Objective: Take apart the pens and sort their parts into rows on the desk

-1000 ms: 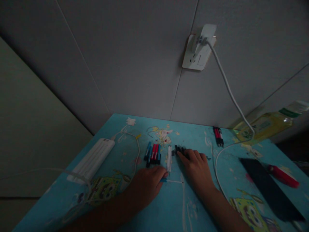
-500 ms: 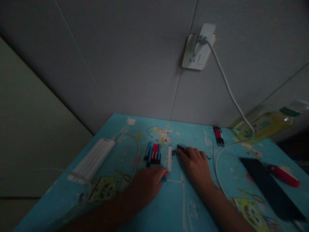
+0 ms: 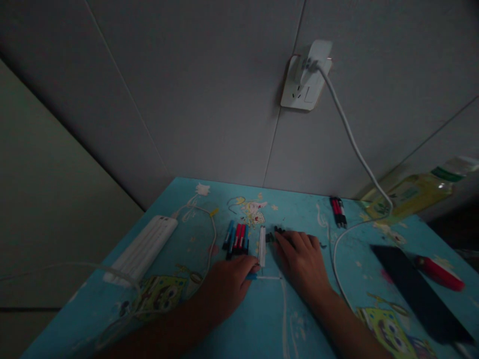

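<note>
My left hand (image 3: 231, 281) is closed round a blue pen barrel (image 3: 253, 275). A thin white refill (image 3: 270, 277) sticks out of the barrel to the right. Just beyond the hand lie several red and blue pen barrels (image 3: 238, 237) with black ends, side by side. White pen refills (image 3: 262, 247) form a row between my hands. Small black pen parts (image 3: 279, 230) lie at the fingertips of my right hand (image 3: 301, 254), which is curled palm down over them. Its fingertips are partly hidden, so what they pinch, if anything, does not show.
A white power bank (image 3: 142, 249) with a cable lies at left. To the right are red-and-black pens (image 3: 338, 212), a dark flat slab (image 3: 419, 294), a red-handled object (image 3: 439, 273) and a tilted bottle of yellow liquid (image 3: 411, 192). A white charging cable (image 3: 348, 127) hangs from the wall socket (image 3: 301, 92).
Both hands stay almost in place. The view has shifted very slightly, and the blue barrel with its refill remains in my left hand.
</note>
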Motion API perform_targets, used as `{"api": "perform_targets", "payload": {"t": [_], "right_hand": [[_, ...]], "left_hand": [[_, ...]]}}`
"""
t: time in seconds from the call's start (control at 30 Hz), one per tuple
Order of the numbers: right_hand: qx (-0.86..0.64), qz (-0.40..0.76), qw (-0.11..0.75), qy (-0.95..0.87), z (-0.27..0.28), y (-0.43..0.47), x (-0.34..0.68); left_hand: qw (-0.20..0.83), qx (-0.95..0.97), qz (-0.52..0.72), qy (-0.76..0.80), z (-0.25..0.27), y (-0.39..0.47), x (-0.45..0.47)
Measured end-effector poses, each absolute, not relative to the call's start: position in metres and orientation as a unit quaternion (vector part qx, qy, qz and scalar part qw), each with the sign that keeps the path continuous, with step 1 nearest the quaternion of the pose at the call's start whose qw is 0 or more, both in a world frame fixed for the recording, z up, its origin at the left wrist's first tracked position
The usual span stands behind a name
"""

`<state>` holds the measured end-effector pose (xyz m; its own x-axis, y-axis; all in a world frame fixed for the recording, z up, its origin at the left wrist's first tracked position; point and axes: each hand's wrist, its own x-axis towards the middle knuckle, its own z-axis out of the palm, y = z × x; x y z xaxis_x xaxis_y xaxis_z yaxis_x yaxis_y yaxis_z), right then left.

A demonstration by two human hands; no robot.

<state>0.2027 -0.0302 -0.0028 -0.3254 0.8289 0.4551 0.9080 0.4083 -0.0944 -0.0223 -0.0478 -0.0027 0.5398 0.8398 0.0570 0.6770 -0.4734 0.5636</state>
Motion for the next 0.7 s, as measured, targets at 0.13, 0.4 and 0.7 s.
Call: {"api": "perform_targets", "payload": {"t": [0.13, 0.4, 0.7], "right_hand": [[-0.414, 0.085, 0.34, -0.84, 0.001, -0.048, 0.189], [-0.401, 0.179, 0.37, -0.818, -0.004, -0.056, 0.182], [-0.438, 0.145, 0.375, -0.804, -0.007, -0.051, 0.186]], "left_hand": [[0.25, 0.834, 0.182, 0.458, -0.006, -0.047, -0.022], [0.303, 0.805, 0.25, 0.445, -0.007, -0.048, -0.021], [0.375, 0.744, 0.315, 0.453, -0.003, -0.049, -0.016]]}}
